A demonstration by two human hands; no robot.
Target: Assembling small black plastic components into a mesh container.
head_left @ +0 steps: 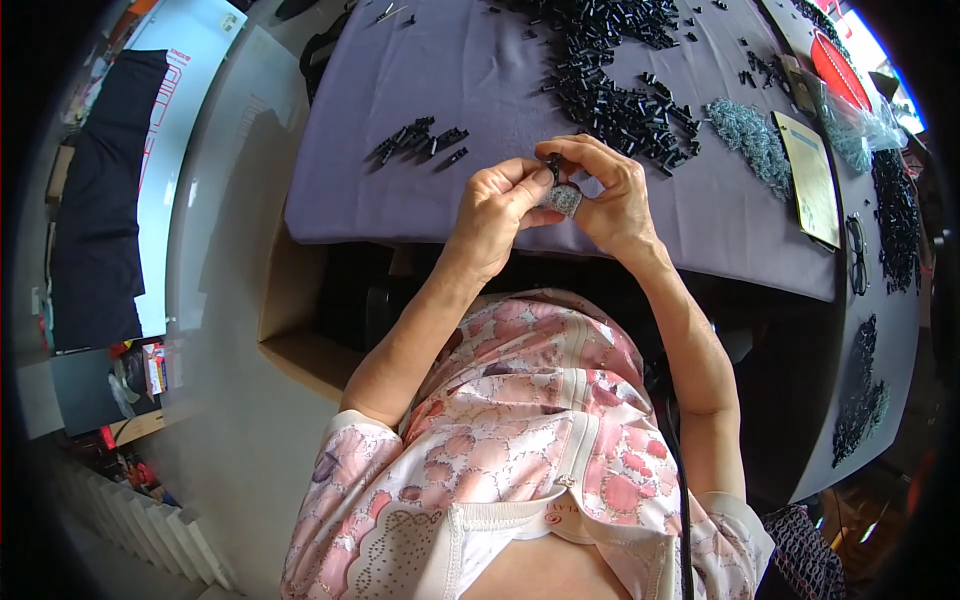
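Note:
Both my hands meet over the near edge of the purple-grey cloth. My left hand is closed in a pinch on a small black piece, its thumb and forefinger pressed together. My right hand curls in from the other side, its fingertips at the same piece. Just below the pinch, a small rounded grey speckled thing sits between the hands; I cannot make out its kind. A small group of black pieces lies on the cloth beyond my left hand. The large pile of black pieces spreads beyond my right hand.
A heap of small silvery-grey parts lies right of the black pile. Beside it are a yellowish flat pad, glasses, a red basket and a clear plastic bag. An open cardboard box stands below the table's left corner.

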